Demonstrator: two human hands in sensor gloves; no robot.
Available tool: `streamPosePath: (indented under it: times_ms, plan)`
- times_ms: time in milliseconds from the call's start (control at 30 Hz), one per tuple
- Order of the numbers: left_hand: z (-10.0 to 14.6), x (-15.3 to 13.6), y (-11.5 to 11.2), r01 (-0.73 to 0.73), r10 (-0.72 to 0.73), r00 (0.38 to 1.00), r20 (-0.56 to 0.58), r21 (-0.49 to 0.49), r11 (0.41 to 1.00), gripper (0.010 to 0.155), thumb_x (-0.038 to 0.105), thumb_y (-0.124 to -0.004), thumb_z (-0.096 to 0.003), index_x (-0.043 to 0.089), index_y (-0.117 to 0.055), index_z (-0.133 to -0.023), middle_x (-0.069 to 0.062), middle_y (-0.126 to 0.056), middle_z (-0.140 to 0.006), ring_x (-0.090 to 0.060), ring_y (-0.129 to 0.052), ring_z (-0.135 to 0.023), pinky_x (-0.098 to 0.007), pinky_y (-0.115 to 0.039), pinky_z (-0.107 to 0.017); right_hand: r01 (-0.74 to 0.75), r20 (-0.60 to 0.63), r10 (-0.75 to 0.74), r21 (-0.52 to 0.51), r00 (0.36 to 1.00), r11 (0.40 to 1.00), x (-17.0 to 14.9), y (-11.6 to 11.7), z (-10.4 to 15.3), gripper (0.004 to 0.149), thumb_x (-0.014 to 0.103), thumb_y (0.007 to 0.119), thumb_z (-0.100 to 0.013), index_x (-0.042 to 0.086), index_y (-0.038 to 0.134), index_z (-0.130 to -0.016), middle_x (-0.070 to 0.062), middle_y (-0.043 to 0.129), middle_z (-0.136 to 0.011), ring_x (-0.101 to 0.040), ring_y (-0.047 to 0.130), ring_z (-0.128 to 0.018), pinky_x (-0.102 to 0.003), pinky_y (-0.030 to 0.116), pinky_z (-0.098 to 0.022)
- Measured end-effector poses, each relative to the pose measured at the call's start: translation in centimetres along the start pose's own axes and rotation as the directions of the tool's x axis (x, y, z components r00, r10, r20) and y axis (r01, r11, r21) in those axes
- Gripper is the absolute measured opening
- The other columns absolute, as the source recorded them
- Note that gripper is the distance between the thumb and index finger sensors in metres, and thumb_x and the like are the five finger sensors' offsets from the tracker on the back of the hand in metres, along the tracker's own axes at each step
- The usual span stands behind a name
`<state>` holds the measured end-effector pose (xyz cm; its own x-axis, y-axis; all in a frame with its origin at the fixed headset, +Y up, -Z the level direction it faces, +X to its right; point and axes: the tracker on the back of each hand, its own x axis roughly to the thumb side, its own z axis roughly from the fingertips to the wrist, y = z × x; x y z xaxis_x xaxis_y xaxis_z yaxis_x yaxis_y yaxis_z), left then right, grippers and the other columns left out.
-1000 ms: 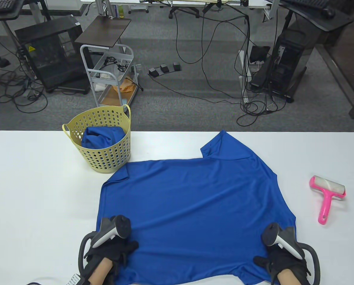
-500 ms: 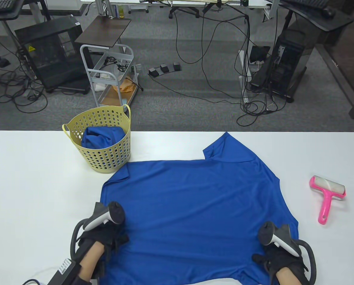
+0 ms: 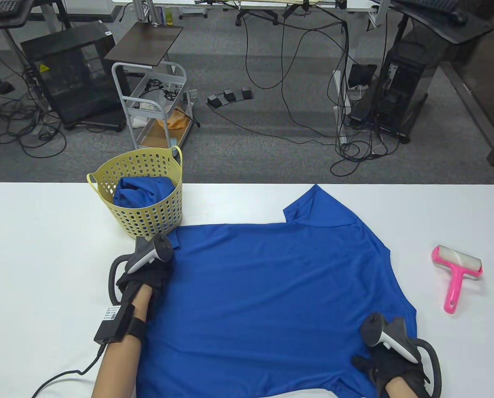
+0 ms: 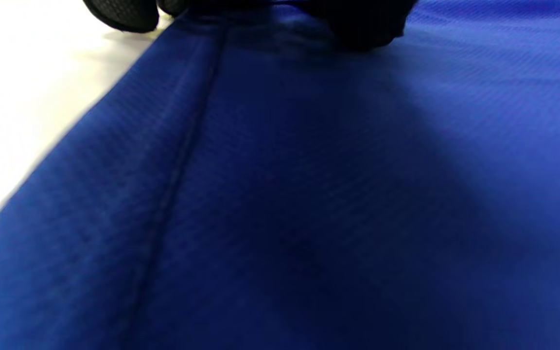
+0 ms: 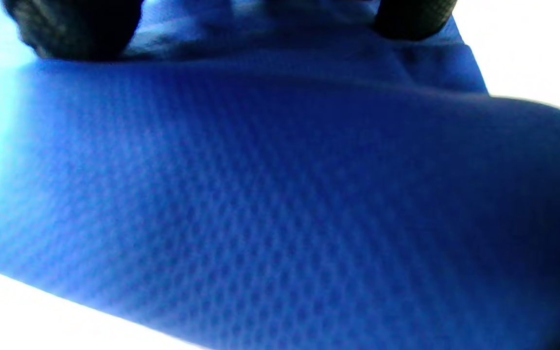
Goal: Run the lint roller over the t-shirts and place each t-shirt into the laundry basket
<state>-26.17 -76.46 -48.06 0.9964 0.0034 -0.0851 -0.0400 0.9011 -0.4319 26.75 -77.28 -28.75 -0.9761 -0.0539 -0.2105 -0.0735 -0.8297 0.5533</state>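
A blue t-shirt (image 3: 272, 298) lies spread flat on the white table (image 3: 44, 248). My left hand (image 3: 147, 275) rests on the shirt's left edge, just below the left sleeve, fingers flat on the cloth; its fingertips (image 4: 124, 14) show at the hem of the shirt (image 4: 309, 194). At the shirt's bottom right corner my right hand (image 3: 390, 367) presses on the fabric, fingertips (image 5: 76, 29) down on the shirt (image 5: 280, 194). The pink lint roller (image 3: 458, 273) lies alone to the shirt's right. The yellow laundry basket (image 3: 156, 215) at the back left holds another blue t-shirt (image 3: 143, 192).
The basket stands right beside the spread shirt's left sleeve and my left hand. Beyond the table's far edge are a grey cart (image 3: 156, 107), computer towers and floor cables. A cable (image 3: 64, 375) trails from my left forearm over the table.
My left hand has slid away from me along the shirt's left edge, from the bottom corner to near the sleeve. The right hand stayed at the bottom right corner.
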Motion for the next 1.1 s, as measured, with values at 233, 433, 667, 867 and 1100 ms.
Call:
streamPosePath:
  times_ms: [233,433,667,867,1100]
  plan:
    - [0.6,-1.3,0.9,0.001,-0.002,1.000,0.004,0.245,0.970,0.048,0.039,-0.073,-0.0503,0.035,-0.062,-0.097,0.003,-0.081,-0.090,-0.019,-0.092,-0.072,-0.045,-0.075,-0.065,-0.002,0.002,0.002,0.000,1.000,1.000,0.0,0.0,0.0,0.078,0.058,0.060,-0.042,0.036,0.016,-0.101,-0.010,0.008,-0.113,-0.048,0.024,-0.099,-0.063,0.047,-0.068]
    - [0.4,-3.5,1.1,-0.157,0.197,0.973,-0.121,0.276,0.948,0.049,0.045,-0.079,-0.0476,0.026,-0.070,-0.092,0.004,-0.094,-0.072,-0.014,-0.101,-0.055,-0.042,-0.083,-0.057,-0.003,0.004,0.003,0.001,1.000,1.000,0.1,0.1,0.0,0.077,0.058,0.060,-0.042,0.036,0.015,-0.101,-0.010,0.008,-0.113,-0.048,0.023,-0.099,-0.063,0.047,-0.068]
    - [0.8,-4.6,1.0,-0.157,0.199,0.936,-0.290,0.163,0.974,0.072,0.053,-0.071,-0.0483,0.025,-0.044,-0.108,-0.004,-0.070,-0.098,-0.022,-0.087,-0.076,-0.048,-0.071,-0.067,-0.003,0.004,0.003,0.004,1.000,1.000,0.1,0.1,0.0,0.077,0.058,0.059,-0.042,0.035,0.015,-0.101,-0.010,0.007,-0.113,-0.048,0.023,-0.099,-0.063,0.046,-0.068]
    - [5.6,-1.7,1.0,-0.255,0.257,0.966,-0.029,0.060,0.965,0.076,0.052,-0.071,-0.0498,0.033,-0.031,-0.111,-0.009,-0.026,-0.116,-0.039,-0.054,-0.107,-0.060,-0.054,-0.074,0.079,0.062,-0.080,0.011,0.995,0.997,-0.9,-2.0,-0.3,0.075,0.057,0.061,-0.045,0.029,0.026,-0.105,-0.012,0.021,-0.115,-0.050,0.035,-0.098,-0.060,0.054,-0.067]
    - [10.0,1.5,-4.4,-0.201,0.222,0.973,0.069,-0.226,0.953,0.081,0.060,-0.069,-0.0491,0.034,-0.026,-0.113,-0.008,-0.014,-0.117,-0.053,-0.020,-0.109,-0.073,-0.040,-0.072,0.261,-0.136,-0.279,-0.138,0.951,0.956,-7.2,-7.3,-3.5,0.075,0.055,0.061,-0.048,0.030,0.019,-0.105,-0.013,0.012,-0.116,-0.050,0.028,-0.100,-0.064,0.049,-0.069]
